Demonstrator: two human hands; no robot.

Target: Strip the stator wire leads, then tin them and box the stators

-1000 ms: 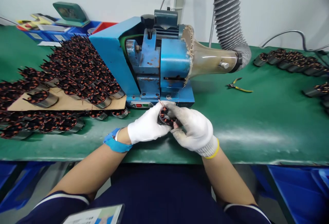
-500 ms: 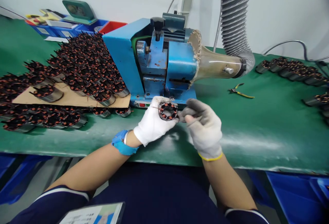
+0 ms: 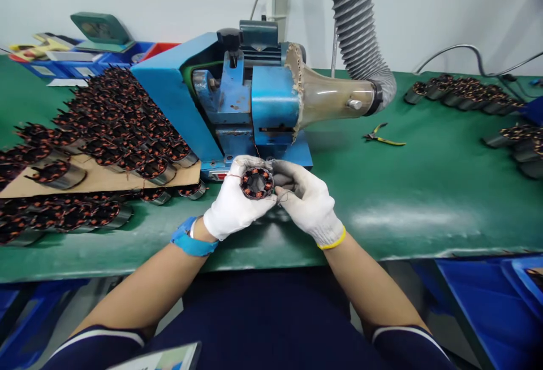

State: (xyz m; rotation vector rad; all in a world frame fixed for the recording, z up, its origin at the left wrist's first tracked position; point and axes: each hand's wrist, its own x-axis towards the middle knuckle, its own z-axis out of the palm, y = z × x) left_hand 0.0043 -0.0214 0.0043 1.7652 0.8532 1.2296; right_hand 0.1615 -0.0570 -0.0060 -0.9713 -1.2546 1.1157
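A motor stator (image 3: 243, 184), a ring of copper coils with black insulation, faces up between my gloved hands in front of the blue machine. My left hand (image 3: 233, 203) is closed around its left side, fingers behind and thumb along the near edge. At the stator's right side, my right hand (image 3: 305, 197) has its fingers curled against the rim, with the thumb low at the edge. Thin wire ends stick out near the right thumb and beside the left fingers. The right glove's fingertips are grey and partly hidden.
The blue belt-driven machine (image 3: 274, 98) stands behind my hands, joined to a grey duct hose (image 3: 356, 25). Many stators (image 3: 127, 121) crowd the left side, some on cardboard (image 3: 182, 175). Yellow-handled cutters (image 3: 384, 135) lie to the right. More stators (image 3: 470, 93) sit farther right.
My right hand has come in from the right and now meets the stator's rim. The left hand still holds the stator. The whole view has shifted, moving the machine leftward in the picture.
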